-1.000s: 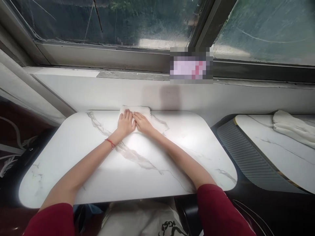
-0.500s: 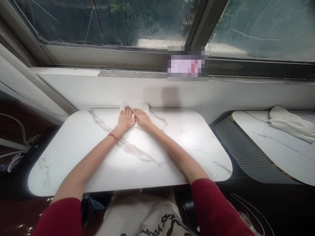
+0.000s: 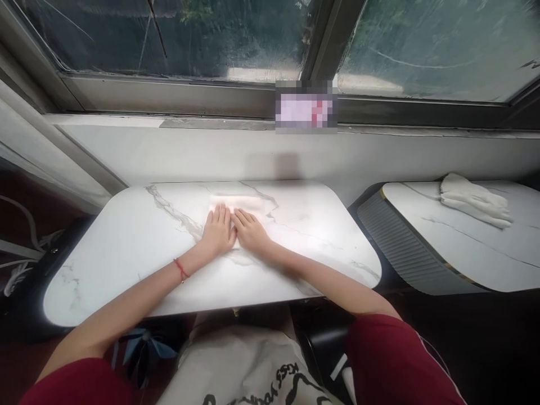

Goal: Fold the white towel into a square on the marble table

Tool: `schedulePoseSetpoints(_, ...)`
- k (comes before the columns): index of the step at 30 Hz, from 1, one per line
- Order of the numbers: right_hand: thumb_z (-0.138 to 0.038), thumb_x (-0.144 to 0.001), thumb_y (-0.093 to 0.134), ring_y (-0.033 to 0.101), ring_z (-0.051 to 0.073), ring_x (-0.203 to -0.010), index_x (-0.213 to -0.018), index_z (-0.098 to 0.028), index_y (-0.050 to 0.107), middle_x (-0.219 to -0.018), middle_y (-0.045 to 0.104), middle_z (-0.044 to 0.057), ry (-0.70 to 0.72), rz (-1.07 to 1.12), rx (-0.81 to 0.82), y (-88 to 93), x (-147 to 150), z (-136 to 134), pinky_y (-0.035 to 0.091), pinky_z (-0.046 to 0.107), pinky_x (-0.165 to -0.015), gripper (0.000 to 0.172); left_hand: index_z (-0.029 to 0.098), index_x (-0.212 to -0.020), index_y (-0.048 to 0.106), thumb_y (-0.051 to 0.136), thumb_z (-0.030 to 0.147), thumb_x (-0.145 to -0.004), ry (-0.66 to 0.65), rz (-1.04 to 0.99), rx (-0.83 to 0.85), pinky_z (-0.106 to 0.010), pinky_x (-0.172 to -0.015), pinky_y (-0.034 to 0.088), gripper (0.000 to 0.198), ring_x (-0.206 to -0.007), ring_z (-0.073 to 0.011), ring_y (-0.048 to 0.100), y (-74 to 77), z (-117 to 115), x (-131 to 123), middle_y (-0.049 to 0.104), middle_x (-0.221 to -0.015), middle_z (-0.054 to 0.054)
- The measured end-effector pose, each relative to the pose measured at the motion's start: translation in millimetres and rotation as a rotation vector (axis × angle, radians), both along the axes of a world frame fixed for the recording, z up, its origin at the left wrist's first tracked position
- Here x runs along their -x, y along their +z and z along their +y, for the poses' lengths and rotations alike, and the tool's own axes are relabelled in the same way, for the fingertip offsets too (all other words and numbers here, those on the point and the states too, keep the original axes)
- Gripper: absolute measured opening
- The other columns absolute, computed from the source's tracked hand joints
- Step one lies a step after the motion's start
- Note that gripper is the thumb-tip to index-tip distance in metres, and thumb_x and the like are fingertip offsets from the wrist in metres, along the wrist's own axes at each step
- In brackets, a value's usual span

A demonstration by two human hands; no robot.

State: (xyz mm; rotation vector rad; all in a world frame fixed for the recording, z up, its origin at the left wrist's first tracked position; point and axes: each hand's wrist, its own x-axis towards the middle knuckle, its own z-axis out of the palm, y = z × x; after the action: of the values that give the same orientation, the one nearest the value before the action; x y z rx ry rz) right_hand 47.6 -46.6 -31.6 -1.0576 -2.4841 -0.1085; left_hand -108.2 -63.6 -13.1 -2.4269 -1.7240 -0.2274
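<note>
A white cloth lies flat on the white marble-patterned tabletop, partly hidden beneath my hands. My left hand, with a red string bracelet on its wrist, presses palm down on the cloth, fingers stretched forward. Beside it, my right hand also rests flat on the cloth, its fingers extended. The two hands nearly meet at the thumbs, around the middle of the table.
A second marble-patterned table with a ribbed grey side stands at the right, carrying a crumpled white cloth. Behind the tabletop rises a white wall under a window frame. A pale curtain hangs at the left.
Both hands have slid toward me with the cloth, from the table's back edge to around its middle. The view has shifted slightly to the right.
</note>
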Motion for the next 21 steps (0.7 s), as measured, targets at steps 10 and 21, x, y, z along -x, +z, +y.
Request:
schedulePoseSetpoints(10,-0.011,-0.095,0.034,0.043,0.032,-0.147,-0.146,0.0,0.053,-0.151,0.054,0.024,0.057,0.063,-0.009,-4.1,-58,-83,0.048,0.054,-0.112,0.055,-0.012,-0.147,0.045,0.04,0.033,-0.093,-0.138,0.114,0.066,-0.058,-0.114,0.039,0.069,-0.144,-0.0481,0.044,10.6,-72,-47,0.047,-0.15,-0.037)
schedulePoseSetpoints(21,-0.01,-0.093,0.037,0.046,0.033,-0.145,-0.14,0.002,0.058,-0.147,0.057,0.025,0.052,0.003,-0.02,4.1,-83,-106,0.05,0.051,-0.11,0.053,-0.007,-0.154,0.039,0.041,0.032,-0.091,-0.106,0.061,0.086,-0.066,-0.115,0.034,0.074,-0.15,-0.0498,0.032,-12.9,-95,-82,0.042,-0.155,-0.034)
